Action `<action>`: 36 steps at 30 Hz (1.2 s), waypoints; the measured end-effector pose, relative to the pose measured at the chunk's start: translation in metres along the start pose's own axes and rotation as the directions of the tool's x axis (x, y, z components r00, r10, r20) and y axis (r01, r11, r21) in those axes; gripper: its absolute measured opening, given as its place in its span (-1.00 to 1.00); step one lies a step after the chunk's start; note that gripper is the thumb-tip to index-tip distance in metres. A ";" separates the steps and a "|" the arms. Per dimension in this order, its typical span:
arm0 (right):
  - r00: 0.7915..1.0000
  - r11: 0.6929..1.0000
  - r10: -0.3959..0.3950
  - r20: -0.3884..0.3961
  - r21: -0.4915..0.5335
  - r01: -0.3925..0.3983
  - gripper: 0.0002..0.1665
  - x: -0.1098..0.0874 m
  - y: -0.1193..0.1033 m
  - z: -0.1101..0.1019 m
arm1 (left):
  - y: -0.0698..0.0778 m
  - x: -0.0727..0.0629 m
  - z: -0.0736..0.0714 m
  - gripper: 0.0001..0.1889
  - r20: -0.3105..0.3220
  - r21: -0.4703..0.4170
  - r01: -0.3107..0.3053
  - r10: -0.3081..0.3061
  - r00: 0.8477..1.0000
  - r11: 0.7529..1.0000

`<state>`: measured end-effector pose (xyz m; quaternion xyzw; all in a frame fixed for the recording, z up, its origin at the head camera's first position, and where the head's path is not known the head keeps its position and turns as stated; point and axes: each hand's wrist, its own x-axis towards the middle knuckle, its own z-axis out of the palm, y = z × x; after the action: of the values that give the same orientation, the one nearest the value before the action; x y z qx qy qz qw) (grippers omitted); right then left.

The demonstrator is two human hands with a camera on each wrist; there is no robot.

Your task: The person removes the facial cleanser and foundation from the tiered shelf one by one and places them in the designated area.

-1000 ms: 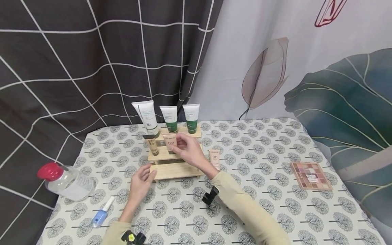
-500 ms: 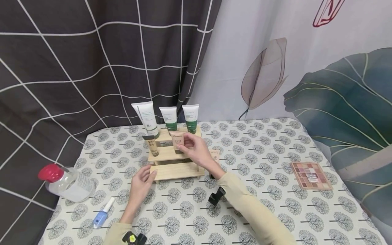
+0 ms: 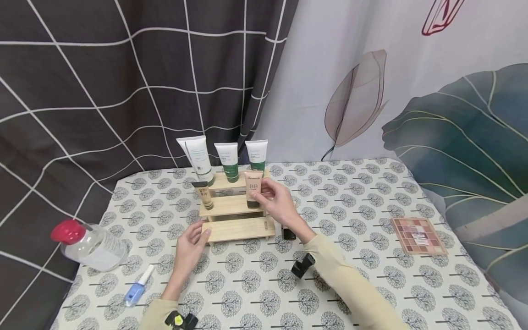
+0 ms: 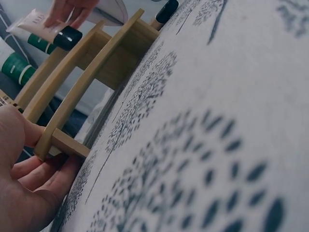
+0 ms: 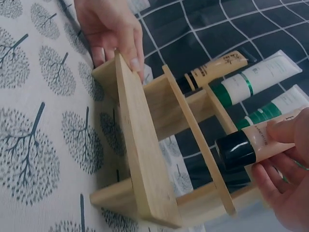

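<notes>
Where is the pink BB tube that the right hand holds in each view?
Head: pink BB tube, slightly below centre, in the right hand.
Left wrist: tube, upper left corner, black cap rightward.
Right wrist: tube, right edge, cap leftward.
Shared landmark: wooden stand, in all three.

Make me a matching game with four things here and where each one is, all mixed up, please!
Things:
1. Pink BB tube
2. Blue bottle with a white cap
3. Makeup palette
4. Gold tube

Places:
A. On the middle shelf of the wooden stand
B. In the person's right hand
C. On the tablecloth, right of the stand
D. Near the red-topped bottle

Pairs: 1-B, 2-D, 3-C, 4-A
</notes>
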<state>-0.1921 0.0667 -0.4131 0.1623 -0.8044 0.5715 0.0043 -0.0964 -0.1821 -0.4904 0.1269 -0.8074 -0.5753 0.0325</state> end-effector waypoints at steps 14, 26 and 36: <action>0.998 0.999 0.042 -0.056 0.037 -0.040 -0.54 -0.007 0.014 -0.026 | -0.003 0.001 0.001 -0.50 -0.019 0.010 -0.015 0.015 1.000 1.000; 0.992 0.993 0.085 -0.096 0.087 -0.077 -0.50 -0.018 0.022 -0.050 | -0.002 0.000 0.001 -0.51 -0.033 0.033 -0.024 0.025 0.999 0.999; 0.982 0.991 0.128 -0.139 0.043 -0.123 -0.48 -0.027 0.032 -0.069 | -0.001 0.001 0.000 -0.50 -0.007 -0.004 -0.013 0.013 1.000 1.000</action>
<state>-0.1880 0.1468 -0.4238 0.0702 -0.8007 0.5945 0.0226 -0.0973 -0.1826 -0.4915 0.1234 -0.8068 -0.5764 0.0394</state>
